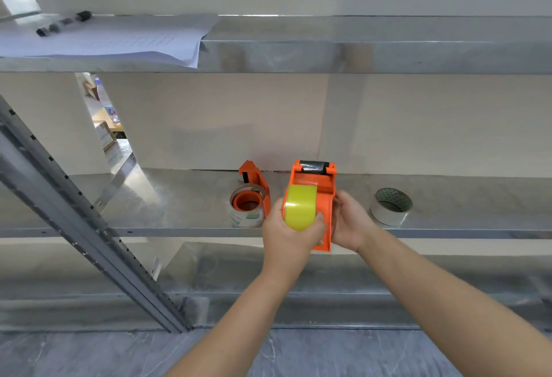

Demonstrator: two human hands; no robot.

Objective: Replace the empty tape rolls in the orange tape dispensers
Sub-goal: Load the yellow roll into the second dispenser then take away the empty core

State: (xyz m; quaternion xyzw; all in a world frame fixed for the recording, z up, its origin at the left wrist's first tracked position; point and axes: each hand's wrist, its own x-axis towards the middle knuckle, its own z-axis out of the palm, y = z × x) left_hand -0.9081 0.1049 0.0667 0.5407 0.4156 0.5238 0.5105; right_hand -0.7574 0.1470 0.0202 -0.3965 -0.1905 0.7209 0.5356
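Above shelf edge: orange dispenser (316, 185), glossy yellow-green roll (299, 207) mounted.

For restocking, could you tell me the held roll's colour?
Yellow-green roll, head view.

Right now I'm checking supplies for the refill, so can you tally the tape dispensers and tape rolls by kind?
Orange tape dispensers: 2, one held, one on the shelf
Yellow-green tape roll: 1, held on the dispenser
Clear tape roll: 1, on the shelf dispenser
Loose roll with a green-printed core: 1, on the shelf
Total: 5
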